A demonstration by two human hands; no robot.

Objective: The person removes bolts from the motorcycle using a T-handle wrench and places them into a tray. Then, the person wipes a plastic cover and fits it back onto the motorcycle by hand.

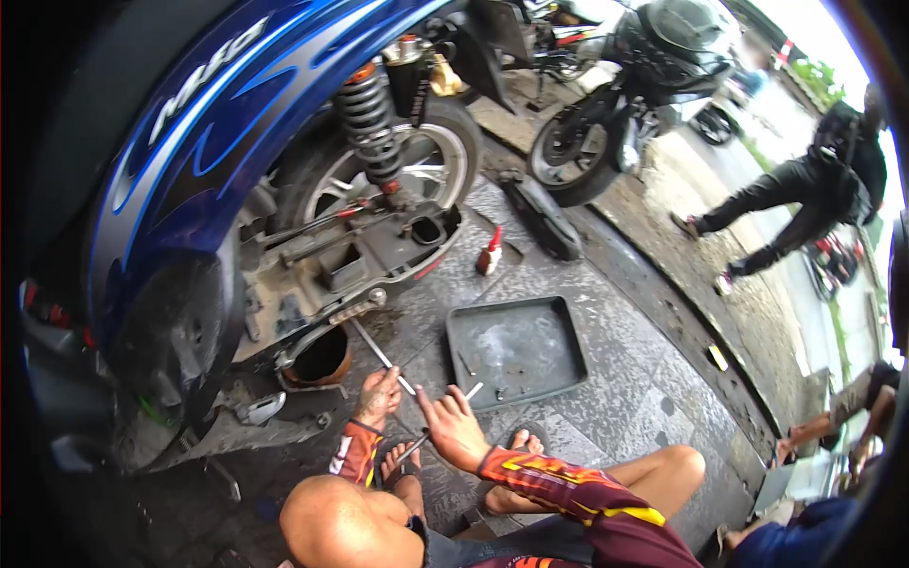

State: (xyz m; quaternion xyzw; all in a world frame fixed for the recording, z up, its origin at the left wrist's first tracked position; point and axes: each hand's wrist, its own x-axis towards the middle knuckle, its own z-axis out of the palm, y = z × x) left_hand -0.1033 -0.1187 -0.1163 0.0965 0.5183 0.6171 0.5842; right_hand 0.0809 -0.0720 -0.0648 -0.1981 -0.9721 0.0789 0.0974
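A long T-handle wrench (371, 343) slants from the underside of the scooter's engine case towards me. My left hand (378, 396) is closed around its shaft. My right hand (454, 431) grips the crossbar, whose ends stick out on either side, with the index finger pointing along the shaft. The wrench's far tip is close to the lower edge of the engine case (346, 270); whether it sits on a bolt cannot be made out. Below the case stands a dark, rusty-rimmed round container (322, 364).
A grey tray (578, 355) with small parts lies on the floor, near a small red-and-white bottle (490, 254) and a long black part (542, 216). The blue scooter (199, 142) towers at left. Another motorcycle (592, 151) and a standing person (814, 180) are beyond; people sit at lower right.
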